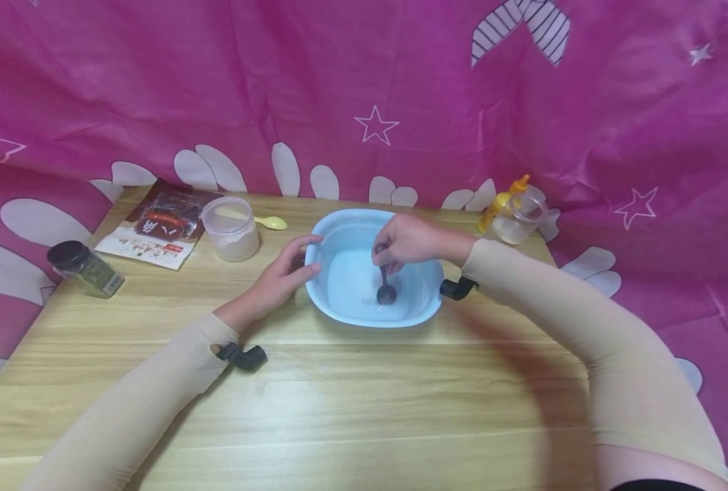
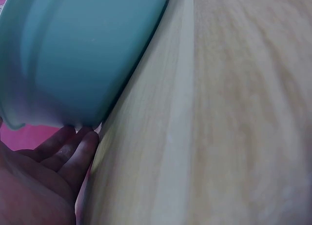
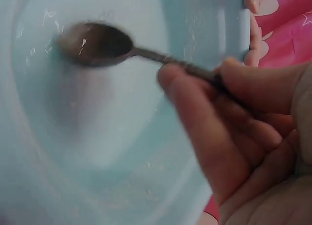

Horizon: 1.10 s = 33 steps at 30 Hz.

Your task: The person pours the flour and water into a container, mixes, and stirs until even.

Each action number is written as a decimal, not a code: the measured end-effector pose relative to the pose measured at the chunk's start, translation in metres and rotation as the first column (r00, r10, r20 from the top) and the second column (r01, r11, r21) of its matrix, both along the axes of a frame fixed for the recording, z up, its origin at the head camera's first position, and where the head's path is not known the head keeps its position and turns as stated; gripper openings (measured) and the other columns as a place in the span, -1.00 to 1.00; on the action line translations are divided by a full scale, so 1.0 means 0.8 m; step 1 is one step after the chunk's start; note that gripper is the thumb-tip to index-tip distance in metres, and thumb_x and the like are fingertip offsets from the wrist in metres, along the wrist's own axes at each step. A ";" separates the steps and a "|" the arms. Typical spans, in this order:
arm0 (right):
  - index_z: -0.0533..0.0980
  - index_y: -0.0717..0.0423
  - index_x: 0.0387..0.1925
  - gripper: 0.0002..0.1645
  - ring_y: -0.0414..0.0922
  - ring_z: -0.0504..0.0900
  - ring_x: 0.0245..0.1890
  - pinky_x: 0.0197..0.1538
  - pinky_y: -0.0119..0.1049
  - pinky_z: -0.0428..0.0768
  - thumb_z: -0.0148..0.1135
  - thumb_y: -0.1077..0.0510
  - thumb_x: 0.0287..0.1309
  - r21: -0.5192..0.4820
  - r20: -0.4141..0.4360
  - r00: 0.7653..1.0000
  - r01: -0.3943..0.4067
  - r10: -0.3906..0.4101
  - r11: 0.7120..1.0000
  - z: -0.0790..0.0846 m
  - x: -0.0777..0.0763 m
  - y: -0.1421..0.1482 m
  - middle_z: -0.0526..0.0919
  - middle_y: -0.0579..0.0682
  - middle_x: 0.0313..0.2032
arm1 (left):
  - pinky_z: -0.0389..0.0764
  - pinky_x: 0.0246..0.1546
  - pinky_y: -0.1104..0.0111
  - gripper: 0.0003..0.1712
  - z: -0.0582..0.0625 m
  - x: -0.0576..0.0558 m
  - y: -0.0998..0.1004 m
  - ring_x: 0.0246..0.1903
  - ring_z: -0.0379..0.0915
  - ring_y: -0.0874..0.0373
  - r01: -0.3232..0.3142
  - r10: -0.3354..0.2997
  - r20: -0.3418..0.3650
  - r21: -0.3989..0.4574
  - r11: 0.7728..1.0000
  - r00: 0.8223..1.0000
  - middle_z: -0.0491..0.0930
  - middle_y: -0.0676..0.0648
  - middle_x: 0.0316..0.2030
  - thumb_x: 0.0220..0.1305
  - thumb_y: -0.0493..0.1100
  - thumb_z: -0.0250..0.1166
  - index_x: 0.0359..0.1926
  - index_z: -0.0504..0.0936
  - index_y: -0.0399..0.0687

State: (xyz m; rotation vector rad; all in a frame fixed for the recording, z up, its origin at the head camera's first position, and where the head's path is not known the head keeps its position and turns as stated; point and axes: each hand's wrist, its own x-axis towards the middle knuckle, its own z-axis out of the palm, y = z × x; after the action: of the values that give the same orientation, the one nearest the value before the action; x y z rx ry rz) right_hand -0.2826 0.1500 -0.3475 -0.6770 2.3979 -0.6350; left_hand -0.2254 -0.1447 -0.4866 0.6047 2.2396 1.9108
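Observation:
A light blue plastic basin [image 1: 333, 290] stands on the table with clear liquid in it. At its left side my left hand [image 1: 278, 276] holds the rim, with thumb and forefinger over the edge. In the left wrist view, the other fingers [image 2: 78, 161] lie against the outer wall of the basin [image 2: 83, 54]. Over the basin, my right hand [image 1: 409, 240] pinches the handle of a dark metal spoon [image 1: 386, 294]. The right wrist view shows the spoon's bowl [image 3: 100, 44] low inside the basin, the handle between thumb and fingers of the right hand [image 3: 234, 132].
Left of the basin are a clear tub of white powder [image 1: 235, 242], a yellow spoon [image 1: 271, 223], a brown-and-white packet [image 1: 157, 225] and a black-lidded jar [image 1: 90, 269] on its side. A yellow bottle [image 1: 492, 211] and a clear cup [image 1: 519, 221] stand back right, near the pink curtain [image 1: 314, 82].

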 end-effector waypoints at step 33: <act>0.82 0.26 -0.04 -0.83 0.11 0.90 -0.08 0.03 -0.12 0.84 0.50 0.23 0.45 -0.289 0.175 0.967 0.228 -0.183 0.930 -0.031 -0.003 -0.016 0.88 0.11 -0.19 | 0.54 0.40 -0.19 -0.33 -0.003 -0.002 0.000 0.40 0.52 -0.30 0.007 -0.006 -0.012 0.011 1.000 1.000 0.54 -0.43 0.41 0.66 -0.15 0.26 0.66 0.31 0.04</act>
State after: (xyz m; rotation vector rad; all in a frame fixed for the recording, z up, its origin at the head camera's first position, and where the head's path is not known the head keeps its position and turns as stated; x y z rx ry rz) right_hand -0.2847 0.1374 -0.3727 -0.4836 2.2715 -1.1261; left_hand -0.2267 -0.1449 -0.4887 0.6255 2.2332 1.9223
